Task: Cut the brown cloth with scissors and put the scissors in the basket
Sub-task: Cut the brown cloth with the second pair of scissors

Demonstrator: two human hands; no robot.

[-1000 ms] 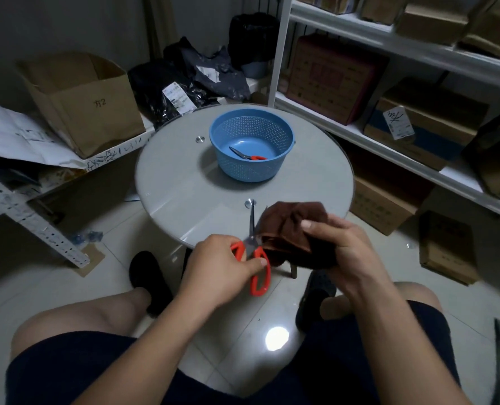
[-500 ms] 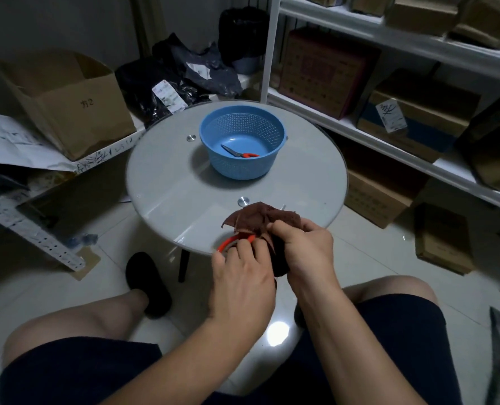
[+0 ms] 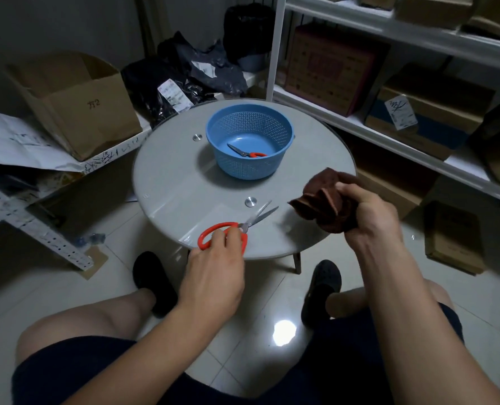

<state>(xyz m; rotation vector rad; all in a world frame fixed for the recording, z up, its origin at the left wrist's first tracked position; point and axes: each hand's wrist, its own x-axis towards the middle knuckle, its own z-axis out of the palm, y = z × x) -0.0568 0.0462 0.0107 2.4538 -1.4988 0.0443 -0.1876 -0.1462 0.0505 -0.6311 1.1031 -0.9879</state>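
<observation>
My left hand (image 3: 213, 264) grips the red handles of a pair of scissors (image 3: 237, 226) at the near edge of the round glass table (image 3: 178, 182). Their blades are parted and point right, away from me. My right hand (image 3: 365, 211) holds the bunched brown cloth (image 3: 322, 200) above the table's right side, apart from the blades. Toward the back of the table stands a blue basket (image 3: 251, 171), and a second, smaller pair of red-handled scissors (image 3: 246, 152) lies inside it.
White shelves (image 3: 389, 135) with cardboard boxes run along the right. An open cardboard box (image 3: 76, 103) and black bags (image 3: 184, 80) sit on a low shelf to the left. My knees and dark shoes are under the table's near edge.
My hands have separated. The right hand carried the cloth up and to the right, the left drew the scissors left and low, and the blades came out of the cloth.
</observation>
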